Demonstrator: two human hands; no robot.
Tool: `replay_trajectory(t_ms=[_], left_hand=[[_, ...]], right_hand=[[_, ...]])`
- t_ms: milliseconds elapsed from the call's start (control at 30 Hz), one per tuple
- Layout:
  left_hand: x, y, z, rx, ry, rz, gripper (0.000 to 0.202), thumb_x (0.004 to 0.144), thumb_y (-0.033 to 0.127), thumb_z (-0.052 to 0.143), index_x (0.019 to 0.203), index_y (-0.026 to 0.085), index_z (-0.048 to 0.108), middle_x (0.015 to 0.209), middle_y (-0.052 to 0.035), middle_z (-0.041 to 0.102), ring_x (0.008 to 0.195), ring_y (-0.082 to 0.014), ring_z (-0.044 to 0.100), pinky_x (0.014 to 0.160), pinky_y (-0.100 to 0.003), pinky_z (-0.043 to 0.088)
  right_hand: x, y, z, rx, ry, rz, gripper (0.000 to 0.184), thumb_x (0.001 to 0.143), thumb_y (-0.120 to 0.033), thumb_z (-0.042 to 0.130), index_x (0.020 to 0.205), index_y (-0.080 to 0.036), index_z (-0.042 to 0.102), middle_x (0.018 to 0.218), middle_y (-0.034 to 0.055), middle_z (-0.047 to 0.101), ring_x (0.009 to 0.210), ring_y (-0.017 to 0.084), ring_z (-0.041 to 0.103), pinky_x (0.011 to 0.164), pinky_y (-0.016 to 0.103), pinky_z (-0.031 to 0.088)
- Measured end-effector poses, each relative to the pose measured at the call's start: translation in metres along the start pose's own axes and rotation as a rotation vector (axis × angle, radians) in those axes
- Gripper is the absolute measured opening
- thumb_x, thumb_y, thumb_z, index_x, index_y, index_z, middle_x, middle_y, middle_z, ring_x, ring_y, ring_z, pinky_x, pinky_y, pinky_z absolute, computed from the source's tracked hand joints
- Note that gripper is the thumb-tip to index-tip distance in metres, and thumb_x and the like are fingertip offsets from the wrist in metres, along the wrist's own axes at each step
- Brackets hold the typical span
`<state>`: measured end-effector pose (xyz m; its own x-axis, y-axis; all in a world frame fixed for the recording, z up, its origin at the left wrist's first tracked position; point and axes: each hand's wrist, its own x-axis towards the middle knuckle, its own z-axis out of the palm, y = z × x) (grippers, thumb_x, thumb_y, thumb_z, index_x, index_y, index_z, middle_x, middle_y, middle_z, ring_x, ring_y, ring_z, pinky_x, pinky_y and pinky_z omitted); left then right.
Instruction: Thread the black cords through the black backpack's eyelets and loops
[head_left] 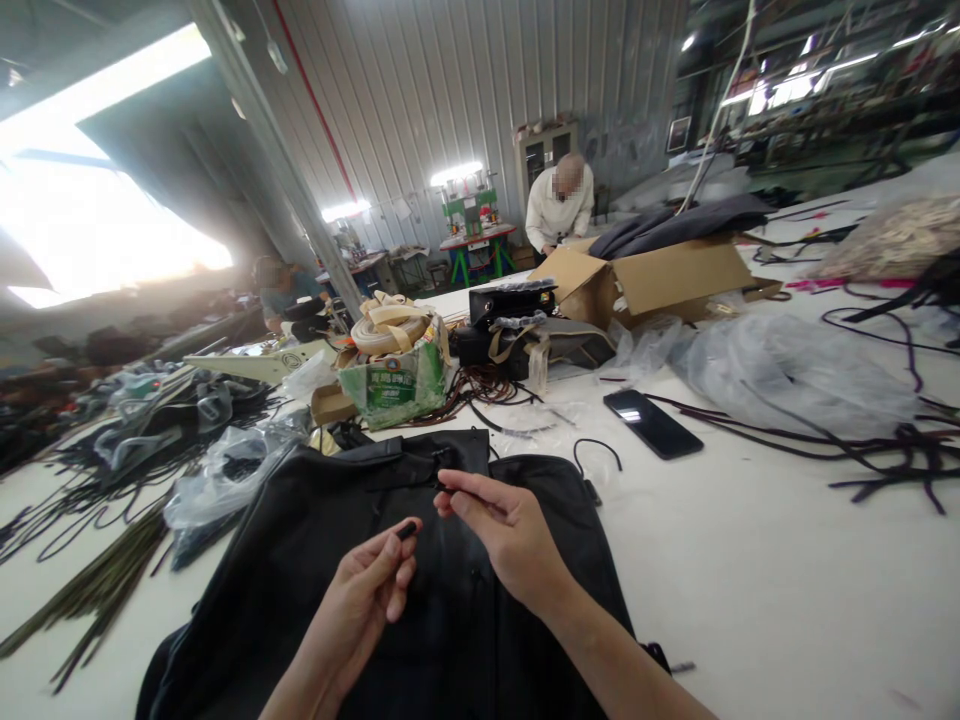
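A black bag (300, 560) lies spread on the white table under both hands, with straps and a zipper on its face. My left hand (371, 580) pinches a short black cord end (407, 531) between thumb and forefinger, just above the bag. To its right, my right hand (502, 525) is closed in a pinch on a small dark piece (444, 488), mostly hidden by the fingers. Whether the two dark pieces are joined cannot be seen against the black cloth.
A black phone (652, 424) lies to the right on the white table (787, 570). Behind the bag stand a green sack (397, 385) holding rolled tape and an open cardboard box (675, 280). Clear plastic bags (795, 370) and dark cords (97, 590) lie at the sides. A person (561, 205) works beyond.
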<state>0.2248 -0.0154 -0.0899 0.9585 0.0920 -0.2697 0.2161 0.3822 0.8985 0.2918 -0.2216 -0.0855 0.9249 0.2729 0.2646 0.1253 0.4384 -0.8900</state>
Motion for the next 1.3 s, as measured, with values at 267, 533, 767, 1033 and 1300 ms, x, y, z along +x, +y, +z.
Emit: replay_trajectory(t_ms=[267, 533, 767, 1033, 1300], left_hand=[[-0.002, -0.003, 0.001, 0.016, 0.021, 0.017, 0.059, 0.072, 0.052, 0.106, 0.11, 0.012, 0.087, 0.073, -0.0006, 0.062, 0.05, -0.0029, 0.041, 0.04, -0.012, 0.036], [0.0, -0.006, 0.01, 0.09, 0.031, 0.119, 0.059, 0.08, 0.054, 0.101, 0.119, 0.012, 0.086, 0.075, -0.002, 0.064, 0.054, -0.0069, 0.049, 0.044, -0.016, 0.041], [-0.003, -0.006, 0.015, 0.122, 0.06, 0.148, 0.063, 0.075, 0.056, 0.103, 0.117, 0.011, 0.085, 0.07, -0.0019, 0.064, 0.052, -0.008, 0.049, 0.044, -0.018, 0.04], [-0.008, -0.005, 0.024, 0.151, 0.06, 0.183, 0.062, 0.079, 0.055, 0.101, 0.12, 0.012, 0.084, 0.066, 0.0001, 0.063, 0.049, -0.0085, 0.051, 0.046, -0.019, 0.04], [-0.009, -0.006, 0.034, 0.155, 0.067, 0.198, 0.065, 0.078, 0.055, 0.1, 0.122, 0.011, 0.083, 0.066, -0.0002, 0.063, 0.049, -0.0091, 0.052, 0.046, -0.02, 0.041]], right_hand=[[-0.003, 0.003, -0.002, -0.551, -0.041, -0.405, 0.018, 0.111, -0.028, 0.066, 0.117, -0.024, 0.082, 0.106, 0.0073, 0.085, 0.097, 0.023, 0.08, 0.089, 0.037, 0.061], [-0.008, 0.018, 0.0, -0.885, -0.132, -0.552, 0.023, 0.11, -0.016, 0.062, 0.121, -0.025, 0.08, 0.103, 0.0044, 0.081, 0.093, 0.021, 0.071, 0.088, 0.038, 0.053], [-0.007, 0.017, 0.001, -0.916, -0.103, -0.542, 0.015, 0.107, -0.017, 0.066, 0.113, -0.023, 0.079, 0.101, 0.0049, 0.081, 0.09, 0.022, 0.069, 0.088, 0.04, 0.051], [-0.012, 0.012, 0.004, -0.982, -0.123, -0.546, 0.016, 0.108, -0.015, 0.057, 0.105, -0.021, 0.072, 0.095, 0.0061, 0.077, 0.088, 0.022, 0.066, 0.089, 0.043, 0.048], [-0.013, 0.009, 0.005, -0.996, -0.067, -0.554, 0.014, 0.106, -0.018, 0.057, 0.099, -0.021, 0.069, 0.092, 0.0057, 0.074, 0.086, 0.022, 0.064, 0.087, 0.041, 0.048]])
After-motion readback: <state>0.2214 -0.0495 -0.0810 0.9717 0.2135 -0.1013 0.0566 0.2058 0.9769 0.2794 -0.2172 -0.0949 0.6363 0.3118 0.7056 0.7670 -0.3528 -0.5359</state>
